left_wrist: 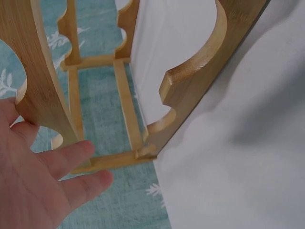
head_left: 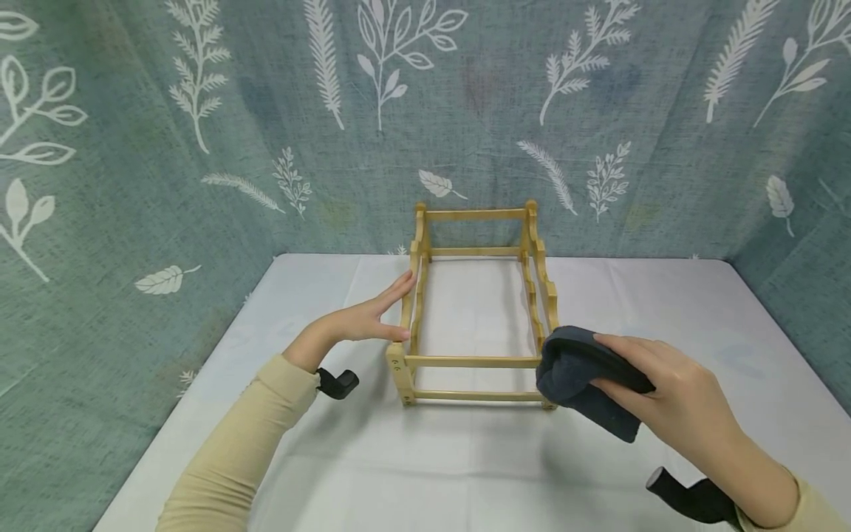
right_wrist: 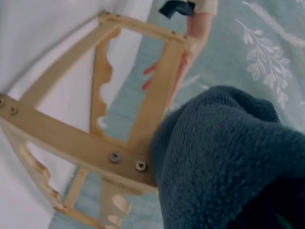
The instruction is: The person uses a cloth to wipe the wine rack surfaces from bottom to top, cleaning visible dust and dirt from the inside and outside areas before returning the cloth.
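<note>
A light wooden rack (head_left: 472, 362) with scalloped side panels and crossbars stands on the white-covered table. My left hand (head_left: 362, 318) rests against its left side with thumb and fingers spread. In the left wrist view, that hand's fingers (left_wrist: 71, 162) lie fairly straight along the notched side panel (left_wrist: 47, 95). With my right hand (head_left: 678, 384) I grip a folded dark blue-grey cloth (head_left: 565, 377) at the rack's near right corner. The cloth looks fluffy in the right wrist view, beside the bolted end bar (right_wrist: 71, 138), and hides part of that corner.
A teal fabric with white leaf prints (head_left: 479, 111) hangs behind and beside the table. White cloth (head_left: 425, 473) covers the tabletop. A black strap-like piece (head_left: 339, 384) is at my left wrist, and another black piece (head_left: 698, 499) is at my right wrist.
</note>
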The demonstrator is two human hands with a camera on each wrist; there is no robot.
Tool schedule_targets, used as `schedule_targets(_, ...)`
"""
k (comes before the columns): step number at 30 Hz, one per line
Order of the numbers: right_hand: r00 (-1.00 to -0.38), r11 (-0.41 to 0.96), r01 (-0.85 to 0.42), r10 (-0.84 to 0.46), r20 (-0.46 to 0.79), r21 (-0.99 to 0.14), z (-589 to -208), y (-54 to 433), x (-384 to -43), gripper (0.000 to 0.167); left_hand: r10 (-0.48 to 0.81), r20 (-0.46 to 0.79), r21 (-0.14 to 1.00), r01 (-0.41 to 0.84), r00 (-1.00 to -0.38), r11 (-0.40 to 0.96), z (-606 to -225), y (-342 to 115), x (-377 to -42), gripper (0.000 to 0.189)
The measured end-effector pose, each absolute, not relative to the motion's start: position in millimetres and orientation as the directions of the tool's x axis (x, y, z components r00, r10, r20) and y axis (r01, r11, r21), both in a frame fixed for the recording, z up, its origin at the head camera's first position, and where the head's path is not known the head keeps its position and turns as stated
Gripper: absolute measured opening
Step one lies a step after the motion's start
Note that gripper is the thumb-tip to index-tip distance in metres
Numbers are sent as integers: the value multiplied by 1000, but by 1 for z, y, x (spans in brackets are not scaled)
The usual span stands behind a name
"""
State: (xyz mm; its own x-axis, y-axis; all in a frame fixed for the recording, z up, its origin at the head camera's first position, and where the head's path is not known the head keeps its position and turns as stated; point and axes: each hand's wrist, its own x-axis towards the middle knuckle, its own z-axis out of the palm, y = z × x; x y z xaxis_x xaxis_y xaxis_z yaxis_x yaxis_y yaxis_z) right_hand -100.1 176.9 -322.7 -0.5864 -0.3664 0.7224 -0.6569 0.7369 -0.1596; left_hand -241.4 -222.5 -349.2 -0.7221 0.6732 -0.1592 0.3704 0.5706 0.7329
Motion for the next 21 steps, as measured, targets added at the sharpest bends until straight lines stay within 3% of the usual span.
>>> schedule_targets(6, -603, 734, -653, -353, 715, -189, -313, 183, -115, 61, 650, -202, 760, 301, -733, 576, -351, -224, -241, 99)
schedule_targets(10, -637, 743, -631, -331, 696, -223, -306, 188, -127, 42, 655, -209, 769, 291, -726, 569, -351, -224, -242, 99)
schedule_targets(14, -658, 752, -609, -301, 690, -252, -292, 191, -146, 55, 660, -213, 779, 283, -721, 560, -351, -224, -241, 102)
schedule_targets(21, -740, 770, -557, -289, 607, -312, -268, 176, -195, 46, 660, -212, 758, 306, -720, 577, -349, -215, -231, 106)
